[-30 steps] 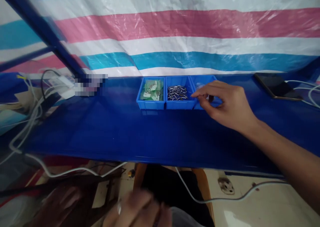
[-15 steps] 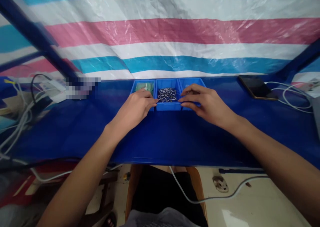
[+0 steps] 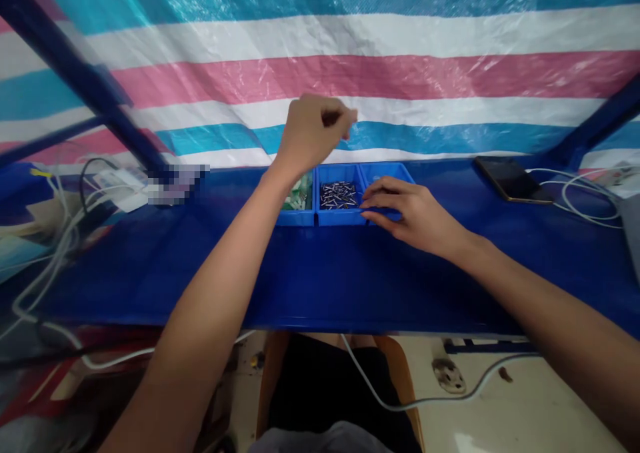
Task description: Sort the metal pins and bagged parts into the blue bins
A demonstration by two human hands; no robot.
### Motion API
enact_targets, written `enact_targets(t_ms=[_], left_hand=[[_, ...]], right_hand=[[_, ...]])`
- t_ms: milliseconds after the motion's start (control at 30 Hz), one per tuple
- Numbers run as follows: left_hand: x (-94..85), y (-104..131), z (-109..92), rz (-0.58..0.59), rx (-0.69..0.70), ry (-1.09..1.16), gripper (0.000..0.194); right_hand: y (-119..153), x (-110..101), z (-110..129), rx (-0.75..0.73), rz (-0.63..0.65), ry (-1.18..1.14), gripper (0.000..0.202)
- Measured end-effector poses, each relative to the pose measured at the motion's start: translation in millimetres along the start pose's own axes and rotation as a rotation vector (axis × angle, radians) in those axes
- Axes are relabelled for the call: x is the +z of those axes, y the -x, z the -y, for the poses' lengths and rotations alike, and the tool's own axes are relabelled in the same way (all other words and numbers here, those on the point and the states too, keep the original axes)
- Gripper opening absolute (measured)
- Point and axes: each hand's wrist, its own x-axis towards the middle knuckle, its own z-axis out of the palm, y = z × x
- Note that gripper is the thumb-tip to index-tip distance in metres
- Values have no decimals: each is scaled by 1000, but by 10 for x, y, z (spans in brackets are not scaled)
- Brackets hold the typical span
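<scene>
Three blue bins stand side by side at the back of the blue table. The middle bin [image 3: 340, 218] holds many small metal pins [image 3: 339, 195]. White and green items [image 3: 300, 195] lie in the left bin [image 3: 295, 220]. My left hand [image 3: 315, 130] is raised above the bins, thumb and fingertips pinched together; anything between them is too small to make out. At the right bin [image 3: 387, 170], my right hand [image 3: 407, 214] rests by the front left corner, thumb and fingers apart, partly covering that bin.
A dark phone [image 3: 513, 180] with white cables [image 3: 575, 200] lies at the right. Cables and a white power strip [image 3: 123, 183] crowd the left side. A striped sheet [image 3: 350, 76] hangs behind the blue table [image 3: 320, 273].
My left hand has risen from the left bin, up and to the right, uncovering part of that bin's contents. My right hand has stayed by the right bin. The view has shifted slightly.
</scene>
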Motion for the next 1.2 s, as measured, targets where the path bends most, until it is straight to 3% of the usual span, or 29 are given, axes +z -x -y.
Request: enact_targets(t_ms=[100, 167, 200, 233, 300, 333, 400, 500, 667, 833, 900, 967, 1067, 1133, 1200], left_hand=[[117, -311, 100, 14, -28, 3, 32], [109, -273, 181, 38, 50, -114, 34], [76, -179, 214, 66, 105, -151, 34], [26, -47, 241, 111, 263, -276, 36], [-110, 280, 273, 197, 399, -346, 37], [-185, 445, 284, 255, 533, -443, 38], [-313, 724, 309, 283, 725, -596, 39], [-379, 960, 390, 274, 813, -646, 31], [-257, 1062, 559, 232, 689, -417, 23], [-241, 1130, 550, 195, 612, -363, 24], [-296, 1149, 520, 116, 587, -363, 22], [-369, 1149, 524, -53, 462, -349, 23], [-450, 1114, 652, -278, 128, -258, 24], [-452, 1086, 808, -303, -11, -205, 30], [-411, 1071, 973, -287, -79, -171, 36]], right_hand=[[-4, 8, -14, -12, -4, -2, 21], [-7, 18, -27, -18, -7, -4, 20], [-8, 25, -32, -19, -8, -5, 20], [-9, 32, -36, -19, -9, -6, 20], [-6, 44, -40, -13, -10, -6, 19], [-2, 47, -40, -6, -7, -8, 20], [8, 48, -39, 13, 5, -15, 21], [21, 35, -45, 37, 15, -32, 23], [23, 25, -52, 29, -3, -51, 23], [-5, 7, 19, 31, -3, 23, 23], [-92, -34, 69, 49, -38, 68, 25], [-275, -80, 122, 64, -51, 98, 27], [-741, -84, 199, 80, 118, 146, 26], [-1117, -9, 244, 99, 360, 194, 40], [-1465, 117, 281, 75, 482, 184, 48]])
